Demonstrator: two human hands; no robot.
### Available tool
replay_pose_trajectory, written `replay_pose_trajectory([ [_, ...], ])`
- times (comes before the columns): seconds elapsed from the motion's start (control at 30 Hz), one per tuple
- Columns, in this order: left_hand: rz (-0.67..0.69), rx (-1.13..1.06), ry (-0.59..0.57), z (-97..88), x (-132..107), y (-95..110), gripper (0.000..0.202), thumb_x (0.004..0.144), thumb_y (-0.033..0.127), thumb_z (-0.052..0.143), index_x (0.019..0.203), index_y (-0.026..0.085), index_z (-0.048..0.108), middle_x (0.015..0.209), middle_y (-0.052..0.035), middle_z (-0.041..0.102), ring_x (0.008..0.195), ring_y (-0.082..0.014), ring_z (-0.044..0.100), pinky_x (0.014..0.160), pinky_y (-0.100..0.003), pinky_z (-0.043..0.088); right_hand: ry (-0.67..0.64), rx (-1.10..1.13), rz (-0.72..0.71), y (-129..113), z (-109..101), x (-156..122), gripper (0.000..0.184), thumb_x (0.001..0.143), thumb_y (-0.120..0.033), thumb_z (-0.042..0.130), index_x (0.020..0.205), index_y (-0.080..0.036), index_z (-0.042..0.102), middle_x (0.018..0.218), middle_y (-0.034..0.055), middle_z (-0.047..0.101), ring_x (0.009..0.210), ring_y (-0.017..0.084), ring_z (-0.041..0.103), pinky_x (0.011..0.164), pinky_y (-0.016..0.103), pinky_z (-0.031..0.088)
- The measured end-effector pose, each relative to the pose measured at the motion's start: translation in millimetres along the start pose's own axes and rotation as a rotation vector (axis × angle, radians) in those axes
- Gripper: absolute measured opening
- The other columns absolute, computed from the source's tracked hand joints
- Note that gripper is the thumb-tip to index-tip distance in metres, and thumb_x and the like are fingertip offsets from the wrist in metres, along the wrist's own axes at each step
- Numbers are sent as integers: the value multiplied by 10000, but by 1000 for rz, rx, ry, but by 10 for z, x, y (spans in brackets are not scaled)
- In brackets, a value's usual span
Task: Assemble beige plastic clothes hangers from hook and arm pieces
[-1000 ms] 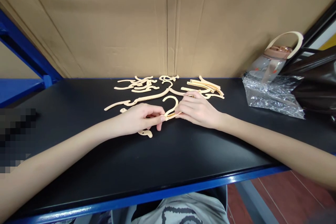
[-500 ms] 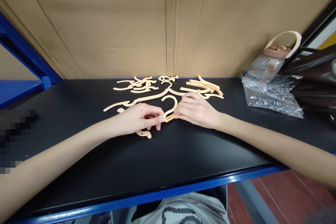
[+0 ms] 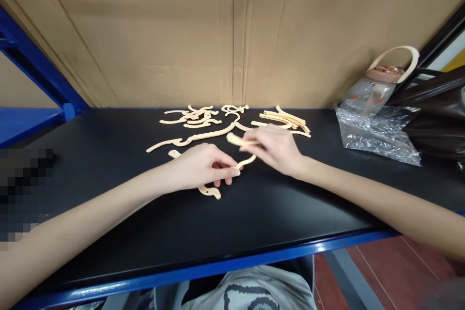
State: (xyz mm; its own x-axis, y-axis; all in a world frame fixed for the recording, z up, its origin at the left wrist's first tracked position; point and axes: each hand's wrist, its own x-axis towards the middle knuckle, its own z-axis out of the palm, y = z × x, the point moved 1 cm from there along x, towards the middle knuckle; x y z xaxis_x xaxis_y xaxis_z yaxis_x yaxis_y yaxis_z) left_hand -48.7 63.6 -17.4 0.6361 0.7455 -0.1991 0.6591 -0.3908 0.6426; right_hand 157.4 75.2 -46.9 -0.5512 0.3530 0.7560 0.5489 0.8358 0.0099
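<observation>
My left hand [image 3: 212, 167] is pinched on the base of a cream plastic hanger hook [image 3: 247, 161], whose upper curve is partly hidden by my right hand. My right hand [image 3: 278, 147] has its fingers closed around a cream hanger arm piece [image 3: 234, 140], its rounded end pointing left above the hook. Beneath my left wrist lies another hanger arm piece [image 3: 209, 191] on the black tabletop [image 3: 254, 223]. Behind both hands rests a joined hanger [image 3: 207, 134] with its hook toward the back.
Loose curved pieces [image 3: 196, 115] lie at the back left, hooks [image 3: 234, 108] at the back middle, and a stack of arm pieces [image 3: 285, 118] at the back right. On the right are a bottle [image 3: 378, 89], crinkled clear plastic [image 3: 378, 131] and a dark bag [image 3: 436, 116]. Cardboard [image 3: 145, 34] walls the back.
My right hand has lifted and turned the arm piece, its rounded end now showing above the hook. The hook has tipped over to the right in my left hand.
</observation>
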Motion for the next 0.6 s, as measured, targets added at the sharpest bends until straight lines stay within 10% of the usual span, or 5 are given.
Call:
replay_pose_trajectory([
  [0.6,-22,-366,174,23,4,-71,293,861,442,532,924,162,590,967,-50,643,605,-98,595,412,-173,459,-137,-4,-120,-32,-28,-14,151,943,-277,475,859,-169,539,798,24,616,678,126,531,597,245,373],
])
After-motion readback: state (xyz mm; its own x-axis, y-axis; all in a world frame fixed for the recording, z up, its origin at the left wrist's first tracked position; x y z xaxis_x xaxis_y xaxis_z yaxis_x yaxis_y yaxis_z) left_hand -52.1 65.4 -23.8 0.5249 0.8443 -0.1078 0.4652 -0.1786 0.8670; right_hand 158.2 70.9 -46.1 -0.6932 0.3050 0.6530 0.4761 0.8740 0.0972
